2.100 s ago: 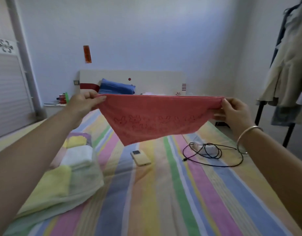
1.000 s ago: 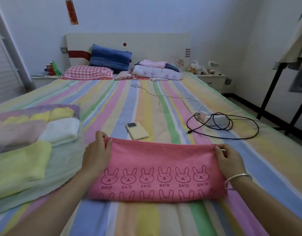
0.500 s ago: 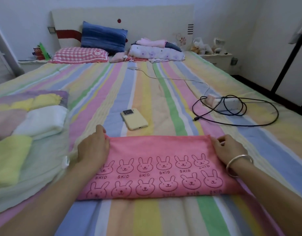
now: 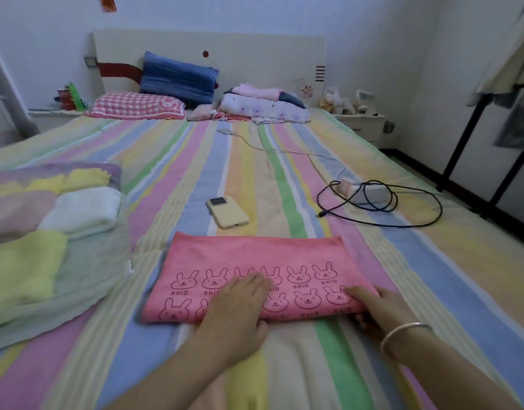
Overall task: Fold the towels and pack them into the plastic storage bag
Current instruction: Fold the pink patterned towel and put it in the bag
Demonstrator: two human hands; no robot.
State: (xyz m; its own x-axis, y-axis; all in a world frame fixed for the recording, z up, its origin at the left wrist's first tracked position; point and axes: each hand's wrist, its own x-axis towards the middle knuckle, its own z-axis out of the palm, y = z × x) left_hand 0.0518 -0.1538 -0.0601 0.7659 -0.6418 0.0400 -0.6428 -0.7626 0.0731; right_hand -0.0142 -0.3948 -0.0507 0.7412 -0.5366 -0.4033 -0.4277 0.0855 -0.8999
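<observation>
Lighting: dim, soft, bluish daylight; source not visible. Shadows: faint, diffuse. Glare: none. Focus: pink towel (image 4: 255,261) and phone (image 4: 227,212) fairly sharp; far pillows soft. Edges: wide-angle bending at the clothes rack (image 4: 473,137); hanging clothes blurred.

Printed "SKID" in dark pink under each rabbit face on the pink towel (image 4: 255,270), repeated along two rows, several copies covered by hands or cut short at the near fold.
</observation>
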